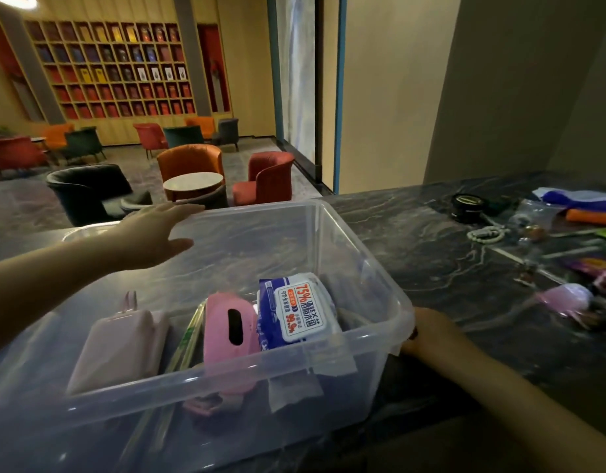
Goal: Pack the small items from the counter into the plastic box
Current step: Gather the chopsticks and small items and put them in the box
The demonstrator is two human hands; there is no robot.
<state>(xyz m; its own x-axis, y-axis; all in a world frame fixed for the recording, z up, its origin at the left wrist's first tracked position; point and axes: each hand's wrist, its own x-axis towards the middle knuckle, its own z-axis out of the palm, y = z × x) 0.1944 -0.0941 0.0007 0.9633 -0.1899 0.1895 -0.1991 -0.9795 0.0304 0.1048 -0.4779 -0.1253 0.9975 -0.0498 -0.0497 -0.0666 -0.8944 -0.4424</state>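
A clear plastic box (369,247) stands on the dark marble counter (431,268). Inside it lie a blue-and-white wipes pack (296,307), a pink case with a dark slot (228,329), a pale pink pouch (120,346) and thin green sticks (189,339). My left hand (158,233) hovers over the box's far left rim, fingers straight and spread, holding nothing. My right hand (427,331) grips the box's near right corner from outside, its fingers hidden under the rim.
Small items lie on the counter at right: a black round tin (467,206), a white bead bracelet (485,233), an orange tube (591,216), a blue-white cloth (581,196), a pink-lilac object (564,298). Armchairs and a round table stand beyond the counter.
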